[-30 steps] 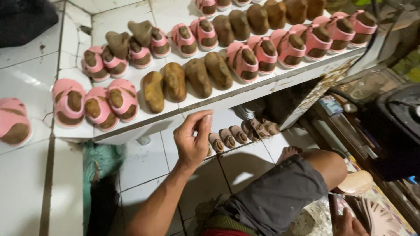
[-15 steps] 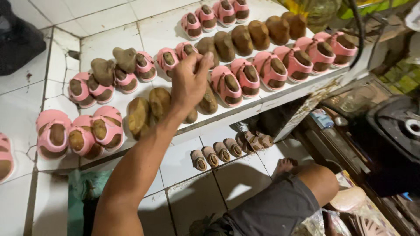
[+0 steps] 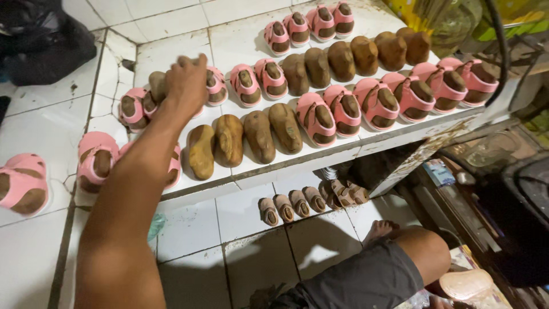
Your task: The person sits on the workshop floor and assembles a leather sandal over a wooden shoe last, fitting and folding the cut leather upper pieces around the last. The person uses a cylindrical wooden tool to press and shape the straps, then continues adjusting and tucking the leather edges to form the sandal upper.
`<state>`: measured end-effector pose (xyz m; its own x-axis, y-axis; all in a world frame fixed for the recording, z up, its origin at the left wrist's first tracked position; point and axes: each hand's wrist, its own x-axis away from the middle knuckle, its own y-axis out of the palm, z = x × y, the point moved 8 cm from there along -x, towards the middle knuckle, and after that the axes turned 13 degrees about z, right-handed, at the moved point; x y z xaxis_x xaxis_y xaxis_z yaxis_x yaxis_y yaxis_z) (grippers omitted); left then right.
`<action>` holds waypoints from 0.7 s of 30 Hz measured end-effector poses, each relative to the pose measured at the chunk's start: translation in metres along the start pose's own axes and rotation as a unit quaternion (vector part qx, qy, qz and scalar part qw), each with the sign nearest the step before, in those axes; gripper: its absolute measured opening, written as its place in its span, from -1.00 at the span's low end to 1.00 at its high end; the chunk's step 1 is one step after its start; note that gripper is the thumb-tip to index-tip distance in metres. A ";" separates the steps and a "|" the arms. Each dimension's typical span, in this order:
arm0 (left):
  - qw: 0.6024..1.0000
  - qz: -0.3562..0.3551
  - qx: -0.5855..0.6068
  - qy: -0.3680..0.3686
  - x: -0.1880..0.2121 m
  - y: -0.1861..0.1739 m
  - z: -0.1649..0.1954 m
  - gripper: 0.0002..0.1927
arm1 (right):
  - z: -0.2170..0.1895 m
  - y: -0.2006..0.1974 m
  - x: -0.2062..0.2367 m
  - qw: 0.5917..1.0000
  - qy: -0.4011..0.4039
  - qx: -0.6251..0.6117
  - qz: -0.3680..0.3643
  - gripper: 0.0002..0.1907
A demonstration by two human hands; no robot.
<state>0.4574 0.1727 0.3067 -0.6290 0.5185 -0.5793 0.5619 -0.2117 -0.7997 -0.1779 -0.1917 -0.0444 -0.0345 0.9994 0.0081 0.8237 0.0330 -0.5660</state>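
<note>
Pink straps over brown foot-shaped lasts fill the white tiled worktop (image 3: 240, 43), row upon row of small sandals with rounded toes and a dull, moulded look. The person's left hand (image 3: 186, 86) reaches far up the tiles, knuckles toward me, fingers curled down over a pair of pink sandals (image 3: 214, 86) in the middle row; the grip looks closed around something there, though the back of the hand hides what the fingertips actually pinch, so I cannot tell for certain. Just left of that hand sits a bare brown last (image 3: 157, 86), matte and lumpy.

Nearer the front edge lie four bare lasts (image 3: 243, 140) side by side, smooth, tan and slightly glossy, shaped like little loaves. Beside them more strapped pink sandals (image 3: 343, 111) run off to the right. On the tiled floor beneath the ledge stands a line of smaller beige lasts (image 3: 291, 206), toes outward.

The person's bent knee in grey shorts (image 3: 366, 280) fills the lower right. The right hand is out of sight. A black bundle (image 3: 48, 43) slumps in the upper left corner, soft and creased.
</note>
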 end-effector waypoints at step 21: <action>0.950 -0.210 -0.030 -0.231 0.036 0.000 -0.091 -0.26 | -0.179 0.073 0.177 0.637 0.382 -0.549 -0.383 -0.25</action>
<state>0.4839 0.2662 0.3002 -0.9651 0.1256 -0.2296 0.2300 -0.0119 -0.9731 -0.0231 -0.0100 0.0634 -0.7240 0.3855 0.5720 0.6452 0.0853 0.7593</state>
